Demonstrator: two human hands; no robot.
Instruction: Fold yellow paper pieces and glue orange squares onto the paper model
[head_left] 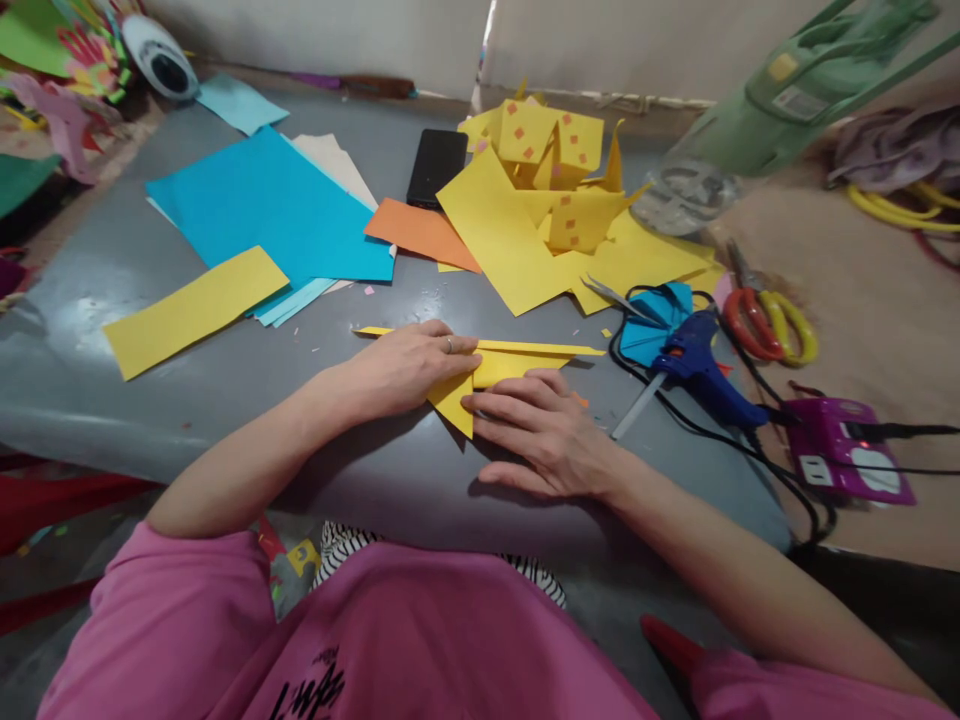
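Both hands are at a folded, bright yellow paper piece near the front edge of the smooth grey worktop. It has a long narrow fold across its far side and a point aimed at 6 o'clock, toward the person. The left hand, with 1 ring, lies flat over the paper's left part, palm down, fingers extended and pressing on it. The right hand is open, palm down, its fingertips touching the paper near the point, its thumb spread apart on the worktop.

From the folded piece, a flat rectangular yellow paper strip lies toward 10 o'clock, touching a large bright blue paper sheet. An orange paper piece is at 11 o'clock; a black rectangular phone sits beyond it. Between 12 and 1 o'clock stands a yellow paper construction with small orange squares, beside loose yellow sheets. A blue glue gun with a black cord lies at 3 o'clock, near red-and-yellow-handled scissors.
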